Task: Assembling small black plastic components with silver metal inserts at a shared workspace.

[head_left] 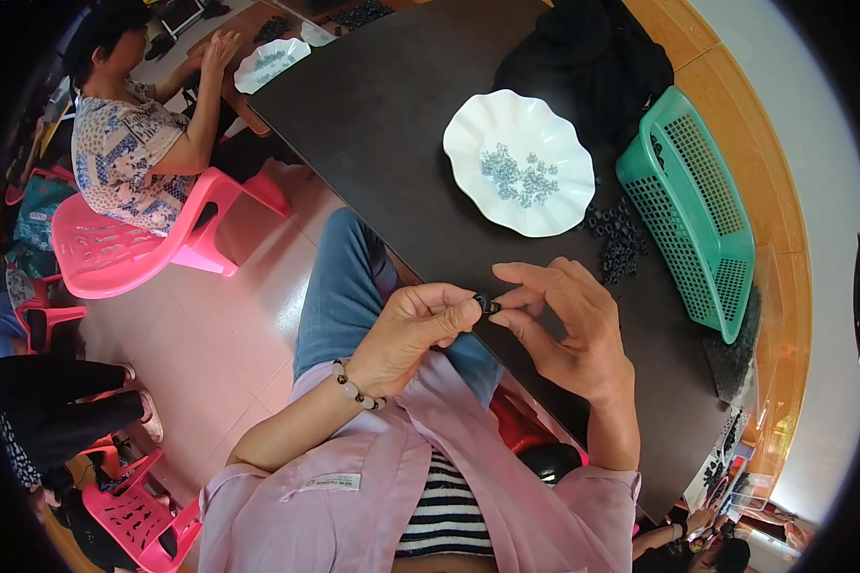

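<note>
My left hand (419, 329) pinches a small black round part (484, 305) between thumb and fingertips, just off the near edge of the dark table. From the other side my right hand (569, 329) reaches it, thumb and a finger closed at its right end, the index finger raised apart from it. The part's exact kind is too small to tell. Beyond my hands stands a white wavy-rimmed plate (468, 177) with many tiny clear greyish pieces (519, 176) in two clusters. Right of the plate lies a loose heap of small black ring-like parts (621, 239).
A green perforated basket (688, 210) stands along the table's right side, with a black cloth bundle (583, 62) behind the plate. At upper left a person (148, 134) on a pink chair (153, 248) works beside another white plate (269, 65). Another pink chair (134, 511) stands at lower left.
</note>
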The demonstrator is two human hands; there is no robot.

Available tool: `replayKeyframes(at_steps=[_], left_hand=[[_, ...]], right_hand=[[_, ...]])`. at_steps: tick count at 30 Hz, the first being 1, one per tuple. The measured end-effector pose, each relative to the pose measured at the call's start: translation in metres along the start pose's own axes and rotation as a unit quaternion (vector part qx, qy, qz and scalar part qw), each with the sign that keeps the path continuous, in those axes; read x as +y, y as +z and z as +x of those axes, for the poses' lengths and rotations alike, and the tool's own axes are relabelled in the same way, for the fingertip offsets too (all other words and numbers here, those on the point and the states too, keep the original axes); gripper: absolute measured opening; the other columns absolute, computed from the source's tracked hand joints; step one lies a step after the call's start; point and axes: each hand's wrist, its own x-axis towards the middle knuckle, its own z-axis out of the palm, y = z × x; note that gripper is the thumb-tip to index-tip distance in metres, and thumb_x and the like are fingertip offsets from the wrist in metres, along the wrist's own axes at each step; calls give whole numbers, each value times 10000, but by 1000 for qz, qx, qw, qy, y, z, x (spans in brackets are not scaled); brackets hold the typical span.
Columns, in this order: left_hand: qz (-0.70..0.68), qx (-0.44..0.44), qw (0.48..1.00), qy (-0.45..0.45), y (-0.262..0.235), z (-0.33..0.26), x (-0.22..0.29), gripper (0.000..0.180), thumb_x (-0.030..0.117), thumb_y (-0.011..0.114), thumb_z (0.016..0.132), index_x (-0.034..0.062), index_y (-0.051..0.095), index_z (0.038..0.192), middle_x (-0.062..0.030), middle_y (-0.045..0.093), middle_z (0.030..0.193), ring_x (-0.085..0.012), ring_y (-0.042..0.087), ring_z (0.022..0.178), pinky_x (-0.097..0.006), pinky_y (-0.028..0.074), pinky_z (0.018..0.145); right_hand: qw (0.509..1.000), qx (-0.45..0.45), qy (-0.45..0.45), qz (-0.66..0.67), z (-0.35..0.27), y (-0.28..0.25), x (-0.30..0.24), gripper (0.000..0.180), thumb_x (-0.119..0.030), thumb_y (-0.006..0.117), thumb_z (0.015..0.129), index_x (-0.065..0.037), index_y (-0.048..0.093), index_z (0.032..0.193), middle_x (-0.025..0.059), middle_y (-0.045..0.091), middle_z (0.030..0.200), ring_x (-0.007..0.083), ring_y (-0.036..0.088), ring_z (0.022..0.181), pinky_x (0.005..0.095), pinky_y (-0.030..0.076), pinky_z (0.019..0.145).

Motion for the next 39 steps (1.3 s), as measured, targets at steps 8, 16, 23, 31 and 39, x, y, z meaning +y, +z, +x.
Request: replayKeyframes(at_steps=[8, 16, 23, 31, 39], left_hand=[[81, -25, 996, 31, -2, 0, 16, 174, 137, 695, 879, 5, 695, 992, -14, 683, 907, -49, 614, 830, -183, 490, 744], [81, -77, 994, 2, -7, 1, 20, 187, 136, 710, 864, -4, 704, 988, -20, 685, 877, -53, 609, 809, -189, 491, 726], [95, -70, 993, -4, -16, -6, 15, 293, 322, 678, 893, 33, 725, 867, 22, 653, 747, -16, 508, 660, -176, 383, 561], [107, -34, 994, 3, -14, -11, 17, 279, 327, 692, 884, 52, 729, 847, 33, 637, 709, -7, 483, 617, -180, 352, 534], [171, -1, 985, 23, -10, -15, 23, 251, 261, 702, 883, 16, 722, 831, 16, 634, 685, -16, 499, 619, -189, 368, 544]], right_hand=[[995, -51, 39, 75, 2, -3, 4, 475, 7, 774, 671, -33, 651, 1128, 61, 662, 827, 174, 564, 716, 283, 451, 619], [985, -127, -51, 109, 8, 5, 15, 373, -185, 736, 780, -51, 682, 1125, 67, 659, 1020, 203, 552, 836, 313, 427, 767], [983, -86, -46, 155, 4, 20, 20, 363, -233, 733, 784, -47, 695, 1094, 65, 679, 964, 201, 561, 803, 309, 429, 743], [980, -78, -20, 183, 4, 25, 15, 405, -258, 733, 784, -30, 684, 1115, 79, 676, 959, 204, 563, 789, 309, 427, 736], [985, -79, -47, 144, 2, 29, 13, 402, -158, 754, 742, -21, 678, 1111, 98, 689, 1007, 229, 580, 792, 319, 462, 722]])
